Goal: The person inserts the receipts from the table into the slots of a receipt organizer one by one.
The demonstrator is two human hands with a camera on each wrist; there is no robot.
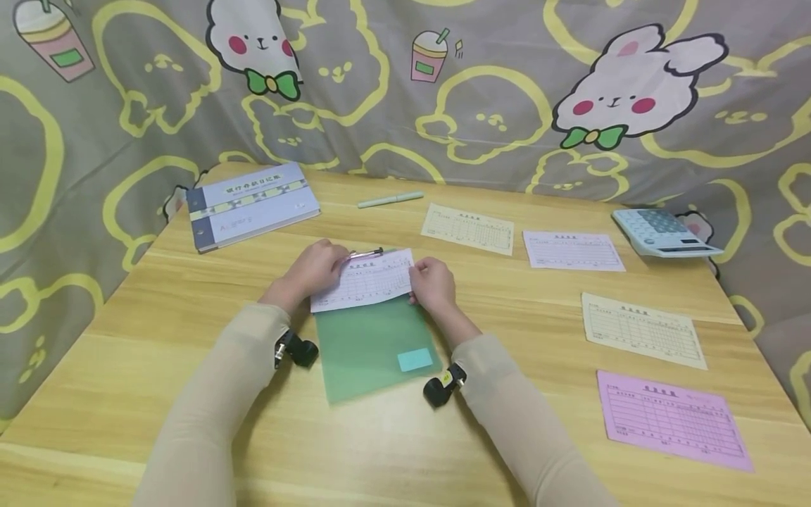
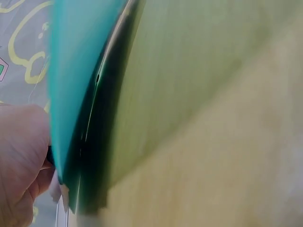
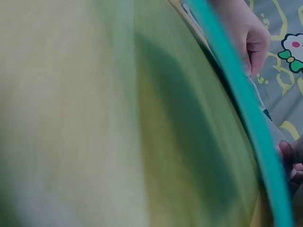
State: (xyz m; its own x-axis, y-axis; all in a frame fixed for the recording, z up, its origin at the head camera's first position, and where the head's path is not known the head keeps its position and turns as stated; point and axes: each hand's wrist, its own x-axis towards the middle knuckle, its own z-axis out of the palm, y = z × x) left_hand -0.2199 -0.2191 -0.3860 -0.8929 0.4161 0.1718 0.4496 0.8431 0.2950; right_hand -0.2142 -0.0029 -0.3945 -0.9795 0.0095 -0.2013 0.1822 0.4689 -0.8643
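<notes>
A green translucent clip folder [image 1: 374,348] with a pale blue label lies in front of me, a metal clip [image 1: 366,254] at its top. A white printed form [image 1: 364,285] covers its upper part, just below the clip. My left hand [image 1: 315,267] grips the folder's upper left corner beside the clip, its fingers curled and partly hidden. The right hand [image 1: 434,285] pinches the form's right edge between thumb and fingers. In the left wrist view the folder [image 2: 85,94] stands up close to the camera; it also fills much of the right wrist view.
A blue ledger book [image 1: 253,205] lies at the back left, with a light green pen [image 1: 390,200] beside it. To the right are two cream forms [image 1: 469,229] [image 1: 643,331], a white form [image 1: 573,251], a pink form [image 1: 674,420] and a blue calculator [image 1: 664,232]. A patterned curtain [image 1: 405,105] hangs behind.
</notes>
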